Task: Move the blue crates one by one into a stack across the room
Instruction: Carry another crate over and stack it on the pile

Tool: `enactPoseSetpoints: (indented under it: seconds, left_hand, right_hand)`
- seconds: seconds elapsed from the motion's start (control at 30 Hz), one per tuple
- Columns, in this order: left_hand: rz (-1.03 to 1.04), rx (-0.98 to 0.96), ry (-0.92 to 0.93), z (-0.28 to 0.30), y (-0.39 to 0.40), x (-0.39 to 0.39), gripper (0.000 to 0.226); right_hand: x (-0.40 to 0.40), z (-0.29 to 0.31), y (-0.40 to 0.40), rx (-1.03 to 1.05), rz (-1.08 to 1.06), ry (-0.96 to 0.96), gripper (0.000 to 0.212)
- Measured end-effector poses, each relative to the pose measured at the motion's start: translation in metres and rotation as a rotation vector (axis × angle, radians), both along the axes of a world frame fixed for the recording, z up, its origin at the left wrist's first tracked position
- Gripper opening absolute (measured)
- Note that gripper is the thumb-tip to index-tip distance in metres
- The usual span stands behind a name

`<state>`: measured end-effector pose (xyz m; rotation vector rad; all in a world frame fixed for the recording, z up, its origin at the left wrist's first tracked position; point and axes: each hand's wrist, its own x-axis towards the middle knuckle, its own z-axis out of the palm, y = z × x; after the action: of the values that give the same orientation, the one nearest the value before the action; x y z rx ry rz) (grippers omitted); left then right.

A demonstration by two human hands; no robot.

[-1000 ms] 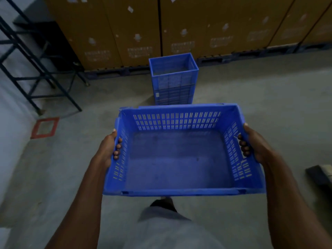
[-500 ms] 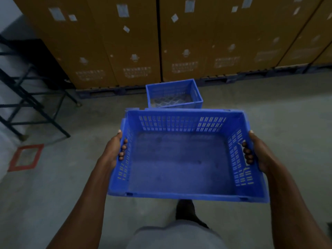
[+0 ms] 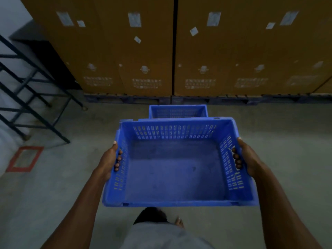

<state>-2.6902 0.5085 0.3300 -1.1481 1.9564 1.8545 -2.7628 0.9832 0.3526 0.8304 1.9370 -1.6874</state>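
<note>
Grey concrete floor (image 3: 53, 186), with a red-taped square (image 3: 24, 159) at left and a dark metal rack (image 3: 27, 97) beside it. Brown cartons (image 3: 233, 51) on pallets (image 3: 233, 100) along the far wall. Two blue crates: one, the crate (image 3: 176, 169), carried empty in the air, gripped at the side handles by left hand (image 3: 108, 159) and right hand (image 3: 248, 157), fingers curled through the slots; the other, the far crate (image 3: 177, 111), just beyond by the pallets.

blue slotted crate (image 3: 176, 169), brown boxes (image 3: 125, 51), red floor outline (image 3: 24, 159).
</note>
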Motion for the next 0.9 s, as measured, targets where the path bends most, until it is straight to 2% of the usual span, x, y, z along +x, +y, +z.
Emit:
enactPoseSetpoints:
  seconds: [0.23,0.53,0.9]
  left_hand:
    - [-0.04,-0.035,-0.028,-0.024,0.002,-0.14,0.052]
    - [-0.086,-0.01,-0.111,-0.078,-0.01,-0.32,0.05]
    - [0.029,-0.082,-0.187,-0.159,-0.008,-0.451,0.057]
  right_hand:
    - [-0.132,-0.03,0.0,0.033,0.005,-0.012,0.059]
    - [-0.295,-0.082,-0.006,0.007,-0.066,-0.16,0.056]
    - [-0.425,-0.184,-0.018,0.075,-0.099,-0.171,0.058]
